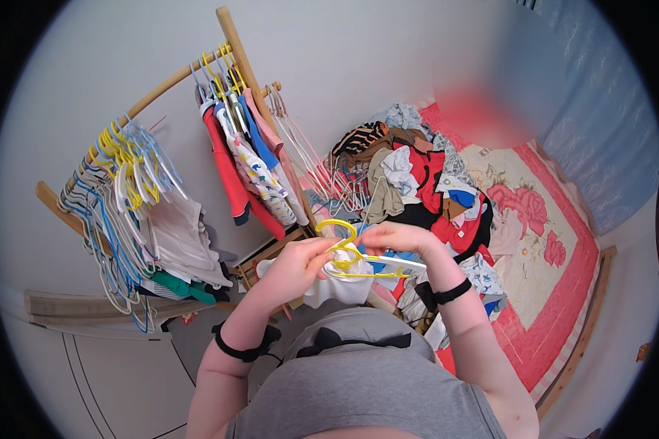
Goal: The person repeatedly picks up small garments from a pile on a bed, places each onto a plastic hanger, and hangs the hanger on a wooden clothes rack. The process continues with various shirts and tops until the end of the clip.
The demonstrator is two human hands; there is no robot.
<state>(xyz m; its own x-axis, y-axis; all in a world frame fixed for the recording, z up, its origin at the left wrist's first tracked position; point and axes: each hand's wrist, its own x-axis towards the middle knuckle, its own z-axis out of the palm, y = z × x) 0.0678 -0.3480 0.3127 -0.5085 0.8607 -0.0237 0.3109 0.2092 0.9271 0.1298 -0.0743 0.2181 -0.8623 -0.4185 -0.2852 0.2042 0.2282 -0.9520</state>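
Observation:
In front of my chest, a yellow clothes hanger [346, 275] lies level with its hook pointing away from me. My left hand [300, 263] is closed, its thumb and fingers pinching the hanger close to the hook. A white garment [337, 291] hangs around the hanger and below it, partly behind my left hand. My right hand [395, 238] is bent over the hanger's right side, fingers curled together near the hook. What those right fingertips grip is hidden. A white hanger arm [395, 262] shows just under the right wrist.
At left, a wooden clothes rack [170, 84] carries many white, blue and yellow hangers [124, 164] and several hung clothes [252, 164]. White wire hangers [307, 150] hang from its end peg. A heap of mixed clothes [417, 168] covers part of the bed [564, 293] at right.

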